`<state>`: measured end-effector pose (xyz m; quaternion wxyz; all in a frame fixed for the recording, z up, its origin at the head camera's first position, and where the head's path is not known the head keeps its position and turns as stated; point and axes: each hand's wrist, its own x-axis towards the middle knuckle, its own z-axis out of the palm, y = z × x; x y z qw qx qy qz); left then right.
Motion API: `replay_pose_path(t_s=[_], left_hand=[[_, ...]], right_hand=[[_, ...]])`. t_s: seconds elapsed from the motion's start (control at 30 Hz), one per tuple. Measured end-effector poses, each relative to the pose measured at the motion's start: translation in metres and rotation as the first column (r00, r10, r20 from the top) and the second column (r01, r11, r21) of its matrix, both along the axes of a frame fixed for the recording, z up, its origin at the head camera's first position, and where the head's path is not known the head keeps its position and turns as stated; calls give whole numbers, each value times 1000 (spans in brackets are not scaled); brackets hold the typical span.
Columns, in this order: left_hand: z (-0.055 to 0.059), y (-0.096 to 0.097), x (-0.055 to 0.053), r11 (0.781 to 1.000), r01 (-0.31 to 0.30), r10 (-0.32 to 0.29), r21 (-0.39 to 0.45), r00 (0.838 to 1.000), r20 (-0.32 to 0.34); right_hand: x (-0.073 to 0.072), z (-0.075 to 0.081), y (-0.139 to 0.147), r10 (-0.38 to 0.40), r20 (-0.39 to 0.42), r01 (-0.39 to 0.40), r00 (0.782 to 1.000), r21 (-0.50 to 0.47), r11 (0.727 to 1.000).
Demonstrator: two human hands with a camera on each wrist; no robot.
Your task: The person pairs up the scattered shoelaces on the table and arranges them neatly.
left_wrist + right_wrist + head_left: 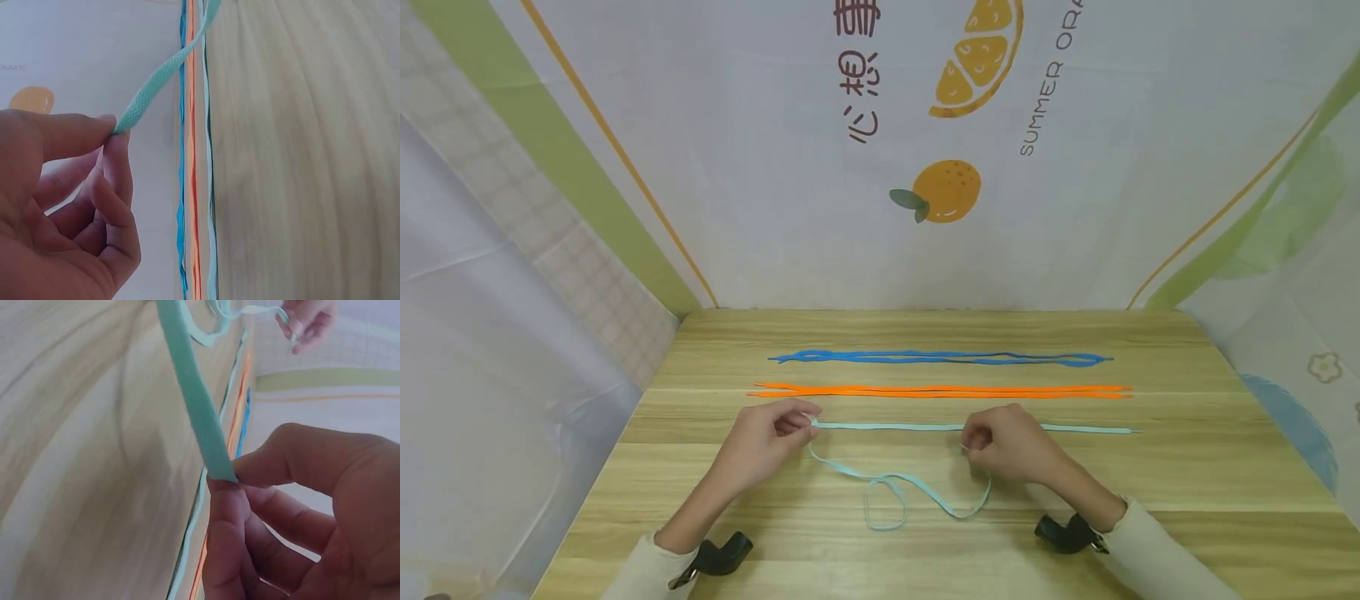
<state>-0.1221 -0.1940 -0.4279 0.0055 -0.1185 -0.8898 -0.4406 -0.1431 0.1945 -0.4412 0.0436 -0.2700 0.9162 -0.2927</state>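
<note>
My left hand (772, 433) pinches one end of a loose mint-green shoelace (925, 486) between thumb and forefinger. My right hand (1011, 446) pinches the same lace near its other end, as the right wrist view shows the flat lace (194, 400) running up from the fingertips. Between the hands the lace sags toward me with a small loop on the wood. Behind it a second mint-green shoelace (887, 427) lies stretched straight from left to right, partly hidden by the right hand.
Farther back, a pair of orange shoelaces (940, 391) and a pair of blue shoelaces (940, 357) lie in parallel rows on the wooden table (820, 550). A printed white cloth (805, 225) hangs behind the table's far edge. Black wrist devices (724, 554) sit at both sleeves.
</note>
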Motion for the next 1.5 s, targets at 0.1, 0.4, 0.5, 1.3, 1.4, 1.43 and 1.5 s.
replay_pose_path(t_s=[0.1,0.4,0.5,1.3,1.4,1.43,1.5], left_hand=[[2,-6,1,999,-38,38,10,999,30],[4,-22,5,994,-105,103,34,993,65],[3,-27,7,992,-122,121,34,991,52],[9,-55,14,978,-204,205,-49,978,23],[9,-58,15,976,-212,213,-55,977,16],[9,-59,15,975,-214,215,-59,976,14],[9,-60,15,974,-216,218,-63,976,12]], right_hand=[[1,3,9,-30,11,30,999,-14,999],[6,12,35,-144,16,144,990,-54,988],[8,14,43,-166,1,166,986,-63,984],[23,13,92,-302,-69,303,951,9,953],[25,13,96,-310,-70,312,948,15,950],[25,13,98,-314,-69,316,947,19,949],[27,13,102,-321,-66,324,945,28,946]])
